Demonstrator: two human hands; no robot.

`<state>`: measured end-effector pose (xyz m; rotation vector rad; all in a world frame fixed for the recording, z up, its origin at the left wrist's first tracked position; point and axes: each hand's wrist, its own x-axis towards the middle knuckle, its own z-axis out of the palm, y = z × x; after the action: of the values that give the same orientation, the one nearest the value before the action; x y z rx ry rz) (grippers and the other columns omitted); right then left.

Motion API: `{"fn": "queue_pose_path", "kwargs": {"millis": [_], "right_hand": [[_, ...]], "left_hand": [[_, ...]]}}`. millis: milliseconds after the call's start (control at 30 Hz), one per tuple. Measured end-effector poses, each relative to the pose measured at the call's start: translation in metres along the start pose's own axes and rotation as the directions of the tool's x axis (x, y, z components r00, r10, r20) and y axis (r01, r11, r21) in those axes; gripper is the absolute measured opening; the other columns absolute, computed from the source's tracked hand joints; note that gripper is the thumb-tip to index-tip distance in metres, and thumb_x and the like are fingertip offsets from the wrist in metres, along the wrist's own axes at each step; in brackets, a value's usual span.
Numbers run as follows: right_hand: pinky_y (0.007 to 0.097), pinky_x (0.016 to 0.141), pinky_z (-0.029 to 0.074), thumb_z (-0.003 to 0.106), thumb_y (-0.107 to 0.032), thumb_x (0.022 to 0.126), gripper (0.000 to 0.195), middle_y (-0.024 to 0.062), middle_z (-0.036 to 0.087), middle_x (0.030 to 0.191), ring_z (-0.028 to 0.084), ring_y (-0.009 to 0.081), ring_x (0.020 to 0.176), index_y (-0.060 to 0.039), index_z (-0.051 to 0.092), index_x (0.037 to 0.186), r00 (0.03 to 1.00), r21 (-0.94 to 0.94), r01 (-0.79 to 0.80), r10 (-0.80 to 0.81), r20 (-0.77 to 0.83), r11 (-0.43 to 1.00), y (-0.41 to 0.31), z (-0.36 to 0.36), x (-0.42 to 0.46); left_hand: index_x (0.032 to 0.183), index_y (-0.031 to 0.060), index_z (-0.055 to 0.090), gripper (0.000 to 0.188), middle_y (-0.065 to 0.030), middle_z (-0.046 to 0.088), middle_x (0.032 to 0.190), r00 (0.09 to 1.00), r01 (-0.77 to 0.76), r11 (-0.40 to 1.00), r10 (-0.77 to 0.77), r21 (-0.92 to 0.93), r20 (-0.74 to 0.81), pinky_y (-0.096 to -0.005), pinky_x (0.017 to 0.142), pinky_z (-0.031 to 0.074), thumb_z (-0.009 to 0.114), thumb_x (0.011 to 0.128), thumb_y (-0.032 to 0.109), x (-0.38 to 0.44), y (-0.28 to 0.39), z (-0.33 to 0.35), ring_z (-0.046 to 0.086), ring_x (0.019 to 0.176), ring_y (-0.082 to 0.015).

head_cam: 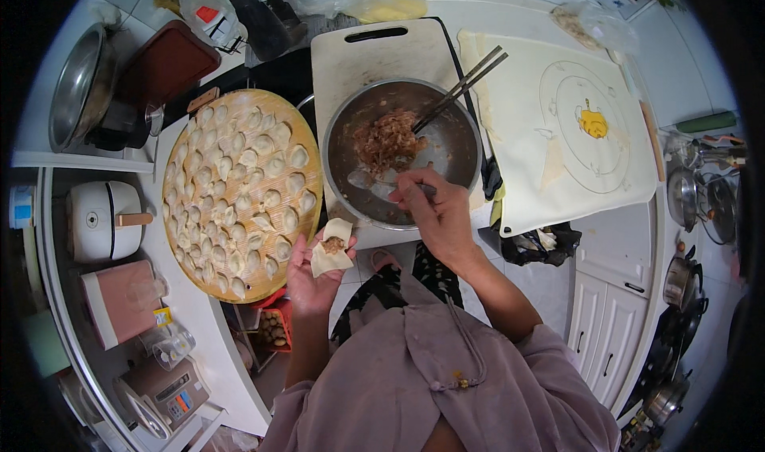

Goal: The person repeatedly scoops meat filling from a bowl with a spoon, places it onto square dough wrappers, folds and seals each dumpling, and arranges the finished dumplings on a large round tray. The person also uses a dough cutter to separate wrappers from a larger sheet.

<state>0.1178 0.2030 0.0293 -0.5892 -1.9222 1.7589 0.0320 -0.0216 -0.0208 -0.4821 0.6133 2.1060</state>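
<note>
My left hand [315, 275], palm up, holds a dough wrapper [330, 262] with a dab of minced filling [333, 245] at its middle. Between the fingers of my right hand [435, 213] is the handle of a metal spoon, over the near side of a steel bowl [401, 82]; the spoon's head [360, 179] lies inside the bowl. Minced meat filling [388, 140] is heaped in that bowl, and a pair of chopsticks [469, 84] leans on its right rim. Left of the bowl, many folded dumplings [272, 198] cover a round tray [315, 171].
Beneath the bowl lies a white cutting board [334, 54]. A pale dough-working mat [520, 171] covers the counter at right. A black-lined bin [541, 243] stands below it. Further left are a white rice cooker [95, 231] and a metal basin [77, 87].
</note>
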Motion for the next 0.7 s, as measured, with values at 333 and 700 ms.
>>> {"fn": "queue_pose_path", "kwargs": {"millis": [333, 700], "right_hand": [[0.0292, 0.059, 0.052, 0.058, -0.007, 0.096, 0.016, 0.0169, 0.071, 0.076, 0.071, 0.0165, 0.07, 0.0065, 0.063, 0.101, 0.997, -0.023, -0.072, 0.072, -0.002, 0.997, 0.004, -0.002, -0.009], [0.0314, 0.059, 0.052, 0.057, -0.009, 0.095, 0.016, 0.0152, 0.07, 0.074, 0.07, 0.0218, 0.066, 0.0048, 0.064, 0.1, 0.998, -0.078, -0.07, 0.069, -0.01, 0.995, 0.005, 0.0, -0.008]], "left_hand": [[0.131, -0.0099, 0.048, 0.058, -0.0268, 0.059, 0.126, 1.0, 0.006, 1.0, -0.006, 0.004, -0.019, -0.0515, 0.093, 0.052, 0.039, 0.104, 0.04, 0.0, -0.001, 0.002, 0.06, 0.114, -0.0448], [0.129, -0.0092, 0.051, 0.056, -0.0259, 0.06, 0.126, 1.0, -0.003, 1.0, 0.003, 0.023, -0.014, -0.0522, 0.092, 0.053, 0.039, 0.104, 0.04, 0.0, 0.0, -0.002, 0.06, 0.114, -0.045]]}}
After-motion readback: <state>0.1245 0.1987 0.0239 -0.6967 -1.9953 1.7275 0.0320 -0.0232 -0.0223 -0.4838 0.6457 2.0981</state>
